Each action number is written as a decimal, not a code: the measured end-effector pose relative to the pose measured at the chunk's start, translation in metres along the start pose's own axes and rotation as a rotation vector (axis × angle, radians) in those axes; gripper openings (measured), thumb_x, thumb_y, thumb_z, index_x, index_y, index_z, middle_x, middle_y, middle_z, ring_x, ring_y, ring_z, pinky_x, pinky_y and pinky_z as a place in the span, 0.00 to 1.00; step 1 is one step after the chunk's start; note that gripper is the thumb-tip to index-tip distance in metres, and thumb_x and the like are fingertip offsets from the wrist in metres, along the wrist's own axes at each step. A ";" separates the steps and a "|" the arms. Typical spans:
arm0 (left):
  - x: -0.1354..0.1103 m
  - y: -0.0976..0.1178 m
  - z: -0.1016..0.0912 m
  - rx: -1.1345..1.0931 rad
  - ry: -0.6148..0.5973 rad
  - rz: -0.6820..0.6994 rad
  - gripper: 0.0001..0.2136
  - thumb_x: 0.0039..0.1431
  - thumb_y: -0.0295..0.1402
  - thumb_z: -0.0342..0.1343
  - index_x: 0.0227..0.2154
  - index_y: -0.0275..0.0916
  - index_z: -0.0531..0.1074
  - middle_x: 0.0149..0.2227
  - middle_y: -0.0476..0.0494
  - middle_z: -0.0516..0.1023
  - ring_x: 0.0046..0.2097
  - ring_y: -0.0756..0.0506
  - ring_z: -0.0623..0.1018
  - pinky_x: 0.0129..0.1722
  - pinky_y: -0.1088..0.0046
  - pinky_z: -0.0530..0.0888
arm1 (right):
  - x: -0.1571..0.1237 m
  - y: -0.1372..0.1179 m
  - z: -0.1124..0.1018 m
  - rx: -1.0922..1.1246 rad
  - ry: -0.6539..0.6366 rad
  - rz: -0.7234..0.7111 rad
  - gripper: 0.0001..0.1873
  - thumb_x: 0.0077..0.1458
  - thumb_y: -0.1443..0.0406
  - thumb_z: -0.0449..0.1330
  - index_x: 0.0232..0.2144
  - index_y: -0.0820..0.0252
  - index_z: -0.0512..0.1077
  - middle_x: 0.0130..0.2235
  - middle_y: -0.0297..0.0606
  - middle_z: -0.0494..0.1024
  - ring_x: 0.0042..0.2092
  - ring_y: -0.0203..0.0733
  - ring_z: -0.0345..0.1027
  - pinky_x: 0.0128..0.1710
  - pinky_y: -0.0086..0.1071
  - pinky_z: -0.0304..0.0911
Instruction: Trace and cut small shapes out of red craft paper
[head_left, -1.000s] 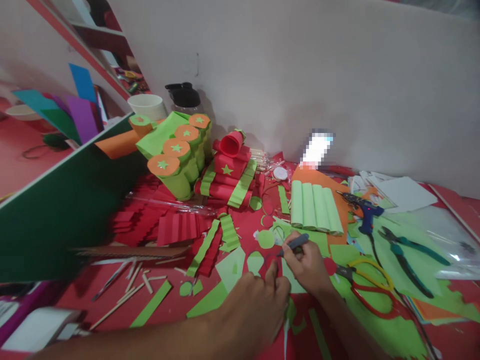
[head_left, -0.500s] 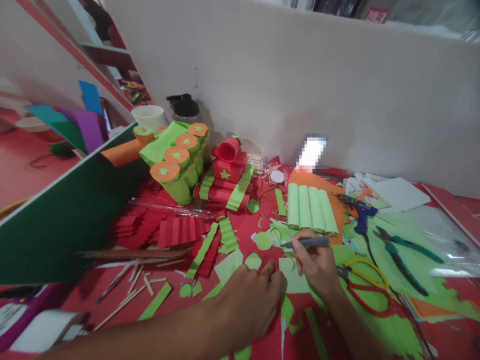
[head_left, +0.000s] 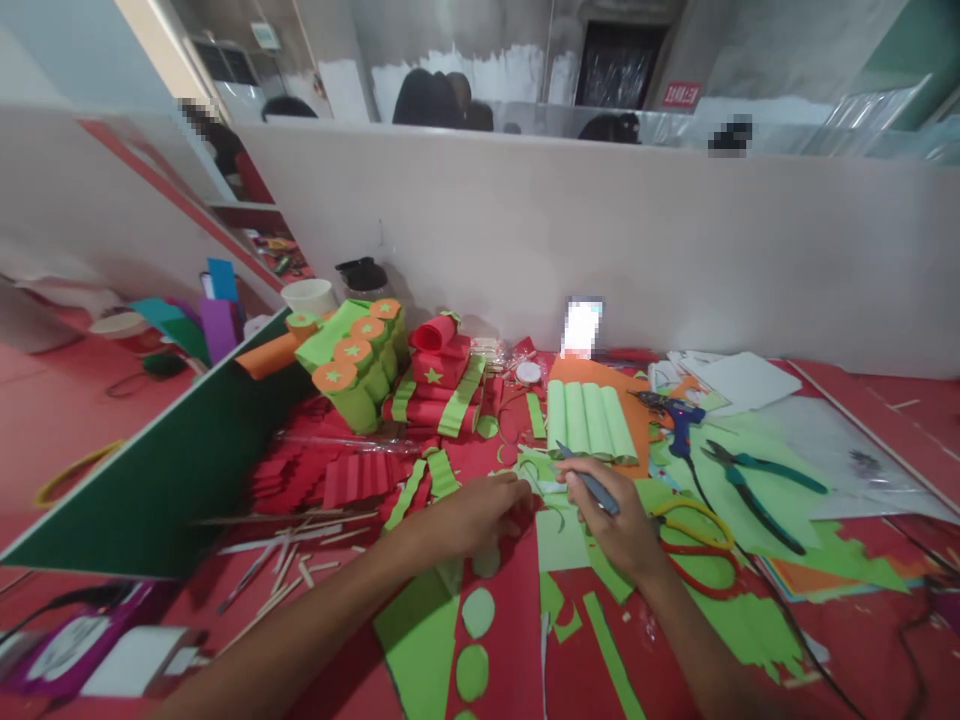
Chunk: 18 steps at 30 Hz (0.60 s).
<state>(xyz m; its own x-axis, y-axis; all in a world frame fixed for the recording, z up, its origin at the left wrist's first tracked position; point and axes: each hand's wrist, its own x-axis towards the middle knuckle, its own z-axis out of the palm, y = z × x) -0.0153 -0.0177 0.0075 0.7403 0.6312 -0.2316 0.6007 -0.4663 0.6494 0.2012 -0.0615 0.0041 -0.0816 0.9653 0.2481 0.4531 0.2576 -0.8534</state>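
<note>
My right hand (head_left: 611, 515) is closed around a slim grey pen-like tool (head_left: 592, 485) with a pointed tip, which points up and left. Under that hand lies a pale green paper square (head_left: 562, 540) with a thin curved offcut on it. My left hand (head_left: 491, 510) is bent over the red table just left of the square, fingers curled down; what they hold, if anything, is hidden. Below it, green paper discs (head_left: 478, 612) lie in a column beside a green sheet (head_left: 420, 640). Pale green paper rolls (head_left: 589, 420) stand side by side behind my right hand.
On the right are yellow-and-red-handled scissors (head_left: 697, 545), a blue glue gun (head_left: 682, 420) with a cord, and green-handled pliers (head_left: 757, 495). Red and green paper models (head_left: 439, 385) stand at the back left. A green board (head_left: 150, 480) edges the left; a lit phone (head_left: 583, 328) leans on the wall.
The head view has tilted up. My left hand has moved off the square, uncovering discs below. My right hand has turned the grey tool, its tip now raised.
</note>
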 end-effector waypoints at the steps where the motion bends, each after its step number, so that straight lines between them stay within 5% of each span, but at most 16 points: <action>1: 0.000 -0.001 0.001 -0.002 0.015 0.010 0.12 0.54 0.26 0.55 0.42 0.40 0.70 0.41 0.45 0.75 0.40 0.46 0.74 0.36 0.75 0.68 | 0.000 0.000 0.000 -0.004 -0.002 -0.013 0.14 0.63 0.59 0.53 0.44 0.56 0.75 0.30 0.37 0.75 0.29 0.40 0.69 0.27 0.28 0.63; 5: 0.000 0.001 0.000 0.030 0.008 -0.043 0.07 0.52 0.27 0.56 0.35 0.38 0.71 0.37 0.45 0.75 0.36 0.46 0.73 0.32 0.74 0.67 | -0.001 0.000 0.000 -0.023 -0.015 -0.054 0.13 0.63 0.60 0.53 0.43 0.57 0.75 0.29 0.35 0.74 0.29 0.40 0.69 0.27 0.28 0.63; 9: 0.000 0.008 -0.003 0.026 -0.007 -0.065 0.10 0.53 0.27 0.57 0.39 0.38 0.69 0.37 0.47 0.75 0.35 0.48 0.73 0.31 0.75 0.67 | 0.000 0.004 -0.004 -0.093 0.013 -0.157 0.13 0.64 0.63 0.52 0.43 0.57 0.75 0.33 0.38 0.77 0.37 0.43 0.72 0.36 0.31 0.66; 13: -0.001 0.007 -0.003 0.055 -0.032 -0.045 0.09 0.53 0.29 0.58 0.38 0.37 0.69 0.35 0.49 0.74 0.34 0.49 0.72 0.29 0.77 0.65 | 0.003 0.014 -0.009 -0.296 0.002 -0.284 0.14 0.64 0.67 0.50 0.45 0.57 0.73 0.43 0.42 0.79 0.45 0.46 0.71 0.47 0.37 0.64; 18: -0.001 0.001 0.006 0.061 0.030 -0.021 0.06 0.55 0.29 0.56 0.36 0.38 0.67 0.34 0.51 0.72 0.34 0.49 0.71 0.30 0.78 0.64 | 0.005 0.027 0.000 -0.608 -0.139 -0.325 0.11 0.62 0.70 0.52 0.43 0.59 0.72 0.41 0.42 0.78 0.45 0.48 0.68 0.45 0.37 0.61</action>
<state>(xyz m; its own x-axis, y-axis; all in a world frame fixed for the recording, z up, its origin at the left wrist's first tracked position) -0.0136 -0.0227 0.0038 0.7186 0.6589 -0.2224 0.6338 -0.4889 0.5994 0.2128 -0.0497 -0.0177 -0.3915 0.8505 0.3514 0.7993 0.5035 -0.3281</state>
